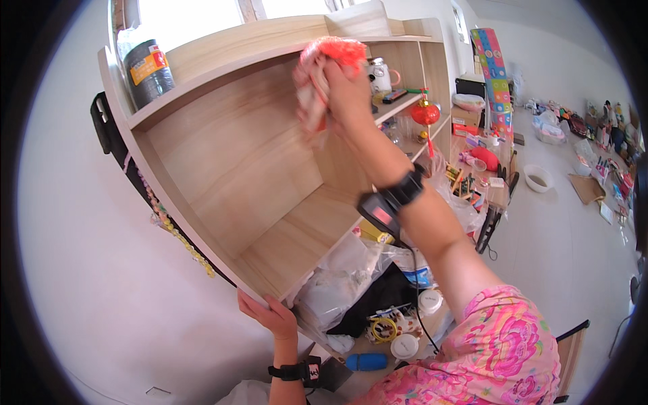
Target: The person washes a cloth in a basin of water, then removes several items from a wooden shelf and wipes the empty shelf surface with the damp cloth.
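A wooden shelf unit stands before me, with a large bare compartment. My right hand grips a crumpled red and white cloth, slightly blurred, near the upper front edge of the unit by the divider. My left hand holds the lower front corner of the unit's left side panel, fingers around its edge. A black strap with a device sits on each wrist.
A dark canister stands on the top shelf. A white mug and a red lantern ornament are at the right compartments. Plastic bags, white-lidded jars and a blue case lie below. A basin rests on the floor.
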{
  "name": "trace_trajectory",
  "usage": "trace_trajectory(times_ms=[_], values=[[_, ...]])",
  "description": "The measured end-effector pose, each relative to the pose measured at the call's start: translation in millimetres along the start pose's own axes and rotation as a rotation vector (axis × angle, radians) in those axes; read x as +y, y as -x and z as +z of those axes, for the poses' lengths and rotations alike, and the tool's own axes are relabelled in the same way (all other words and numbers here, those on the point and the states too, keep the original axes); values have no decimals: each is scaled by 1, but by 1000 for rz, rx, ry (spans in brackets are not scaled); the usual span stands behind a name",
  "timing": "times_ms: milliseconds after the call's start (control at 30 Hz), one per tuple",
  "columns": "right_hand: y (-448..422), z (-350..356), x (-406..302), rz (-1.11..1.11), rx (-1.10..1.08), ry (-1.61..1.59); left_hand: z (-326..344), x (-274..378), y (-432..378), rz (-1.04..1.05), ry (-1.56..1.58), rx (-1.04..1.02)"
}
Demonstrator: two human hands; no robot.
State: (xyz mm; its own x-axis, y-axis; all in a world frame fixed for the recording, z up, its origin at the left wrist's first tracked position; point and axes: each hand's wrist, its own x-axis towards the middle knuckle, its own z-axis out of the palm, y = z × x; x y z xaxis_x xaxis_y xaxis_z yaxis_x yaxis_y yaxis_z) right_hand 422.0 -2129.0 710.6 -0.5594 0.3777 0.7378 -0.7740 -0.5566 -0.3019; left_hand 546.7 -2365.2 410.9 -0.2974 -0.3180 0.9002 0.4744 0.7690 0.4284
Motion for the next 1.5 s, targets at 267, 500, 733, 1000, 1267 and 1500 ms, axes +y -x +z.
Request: trace_trajectory(times_ms=[267,500,733,1000,1267,1500], values=[[13,52,-34,-1061,-20,910,1,-6,7,25,11,-1],[87,176,-21,-1016,-199,965,-2,-8,5,67,10,-6],[66,152,-22,-1170,-171,1017,-6,-4,2,59,30,-43],[12,86,-28,-1006,100,1392,-5,-3,1,47,65,-45],[75,163,-24,-1053,-295,1096,-4,-2,0,24,43,-63],[44,124,-29,-1045,-236,1264,-5,1,1,16,-34,-21]])
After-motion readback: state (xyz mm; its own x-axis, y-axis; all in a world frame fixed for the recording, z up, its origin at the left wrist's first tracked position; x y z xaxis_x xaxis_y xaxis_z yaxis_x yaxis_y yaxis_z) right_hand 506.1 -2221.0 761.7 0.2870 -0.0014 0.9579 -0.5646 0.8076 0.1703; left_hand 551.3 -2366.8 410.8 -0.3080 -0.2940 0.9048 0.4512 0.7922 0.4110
